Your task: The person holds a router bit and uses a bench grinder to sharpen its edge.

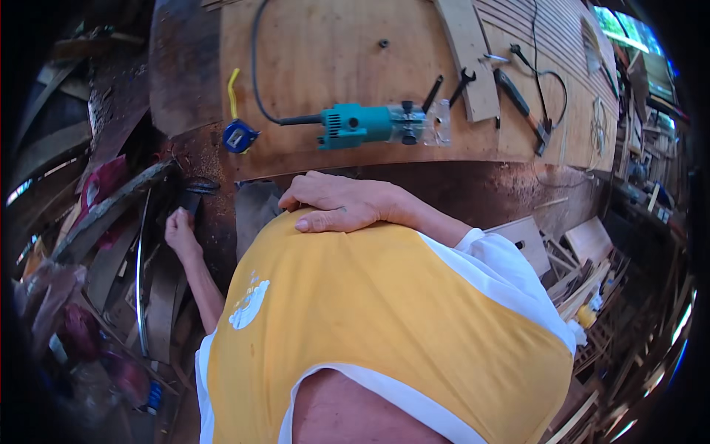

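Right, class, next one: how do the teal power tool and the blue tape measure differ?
The teal power tool is longer than the blue tape measure. The power tool trails a cord; the tape measure has a yellow strip sticking out. The power tool has a transparent end piece; the tape measure's case is opaque. Both lie unheld.

Two hands (333, 201) — one power tool (359, 124), one tape measure (239, 137), one hammer (515, 98)

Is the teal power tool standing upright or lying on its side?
The teal power tool lies on its side: its body runs along the wooden bench, with the clear base at the right end.
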The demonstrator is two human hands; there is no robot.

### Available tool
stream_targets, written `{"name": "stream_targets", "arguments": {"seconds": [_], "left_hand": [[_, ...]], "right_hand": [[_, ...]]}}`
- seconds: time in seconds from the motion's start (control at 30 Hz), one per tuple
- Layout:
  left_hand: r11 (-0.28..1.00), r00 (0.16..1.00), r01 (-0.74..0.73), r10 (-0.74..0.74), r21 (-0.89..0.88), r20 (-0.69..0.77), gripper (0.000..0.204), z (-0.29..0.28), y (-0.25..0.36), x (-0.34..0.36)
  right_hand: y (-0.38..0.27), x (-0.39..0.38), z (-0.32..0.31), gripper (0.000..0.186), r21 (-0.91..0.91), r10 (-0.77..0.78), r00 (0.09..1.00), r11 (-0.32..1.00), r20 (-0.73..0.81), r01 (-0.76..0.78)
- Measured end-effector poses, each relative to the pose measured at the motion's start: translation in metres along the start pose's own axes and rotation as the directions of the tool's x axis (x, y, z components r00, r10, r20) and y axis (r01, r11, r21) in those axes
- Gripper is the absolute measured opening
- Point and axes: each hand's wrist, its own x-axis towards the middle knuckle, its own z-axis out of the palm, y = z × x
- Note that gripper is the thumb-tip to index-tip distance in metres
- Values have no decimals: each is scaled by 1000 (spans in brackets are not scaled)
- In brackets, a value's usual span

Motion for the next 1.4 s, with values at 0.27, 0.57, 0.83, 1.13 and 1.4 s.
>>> {"name": "stream_targets", "arguments": {"seconds": [0.27, 0.57, 0.83, 1.13, 1.4], "left_hand": [[780, 744, -624, 610, -44, 270, 14, 143, 192, -57], [357, 151, -901, 789, -245, 595, 25, 236, 229, -133], [296, 78, -920, 782, -257, 618, 26, 273, 253, -157], [501, 331, -825, 804, -262, 495, 15, 346, 280, -206], [664, 583, -740, 714, -110, 388, 14, 389, 283, -154]], "right_hand": [[18, -69, 12, 58, 59, 37, 901, 998, -431, -13], [25, -153, 24, 11, 215, 212, 246, 977, -946, -17], [83, -195, 58, 8, 319, 318, -25, 946, -948, -55], [172, -251, 92, 20, 449, 545, 323, 831, -773, -328], [266, -360, 130, 25, 523, 588, -4, 717, -809, -460]]}}
